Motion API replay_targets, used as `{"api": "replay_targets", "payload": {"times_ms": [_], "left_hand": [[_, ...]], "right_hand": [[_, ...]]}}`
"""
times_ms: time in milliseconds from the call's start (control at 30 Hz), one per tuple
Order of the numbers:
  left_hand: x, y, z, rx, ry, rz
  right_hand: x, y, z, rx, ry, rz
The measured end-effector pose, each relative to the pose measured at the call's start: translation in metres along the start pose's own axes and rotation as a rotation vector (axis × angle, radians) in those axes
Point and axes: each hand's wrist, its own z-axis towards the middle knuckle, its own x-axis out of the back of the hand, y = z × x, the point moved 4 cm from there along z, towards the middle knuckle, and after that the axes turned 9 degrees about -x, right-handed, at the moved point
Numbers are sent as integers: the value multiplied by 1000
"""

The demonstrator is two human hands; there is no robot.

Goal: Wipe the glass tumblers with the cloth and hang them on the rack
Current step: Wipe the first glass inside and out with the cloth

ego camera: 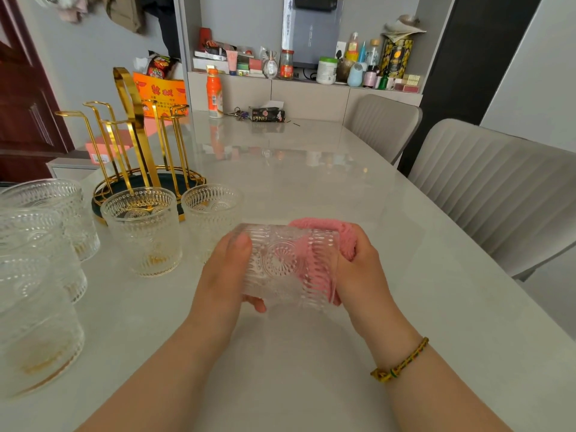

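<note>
**While the cloth is inside, turn the glass**

As we hold the tumbler (280, 263) on its side at the lower centre of the frame, just above the table (311, 169), our left hand (227, 269) wraps its base end with the thumb on top. Our right hand (361, 266) clutches the pink cloth (324, 232), part of which is pushed into the mouth. To wipe well, we judge it best to grip the ribbed wall firmly (embossed glass can slip) and twist the cloth against the inside, then draw it over the rim and outer pattern. More tumblers (143, 232) stand at the left of the frame. Behind them, in the upper left, the gold rack (137, 145) shows bare pegs.
</note>
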Motion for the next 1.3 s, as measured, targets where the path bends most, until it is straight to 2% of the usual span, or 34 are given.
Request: {"api": "replay_targets", "payload": {"times_ms": [100,167,300,433,533,600,733,800,867,967,1067,1167,1300], "left_hand": [[3,-1,0,-74,15,49],[4,-5,1,10,-3,72],[1,-11,-2,305,-92,22],[0,-11,-6,426,-144,-33],[-2,-10,-5,394,-92,-36],[2,-10,-1,287,-28,-36],[9,-8,3,74,104,-56],[9,-7,3,39,93,-85],[4,-6,2,108,47,-105],[2,-10,2,314,-42,-145],[1,-12,-3,422,-126,-4],[4,-14,-2,388,-45,93],[7,-5,0,132,79,92]], "right_hand": [[-5,13,2,-200,-104,121],[-3,17,3,-219,-55,98],[5,0,-2,69,98,-43],[3,-4,-5,205,118,-215],[2,-3,-5,187,121,-209],[0,-2,-3,118,114,-165],[-7,19,4,-194,-27,-12],[-10,29,4,-316,-82,20],[-7,28,4,-276,-28,-1],[1,11,3,-23,79,-89],[1,-1,-4,145,104,-219],[-1,0,-4,139,116,-204],[-3,9,3,-21,84,-53]]}}
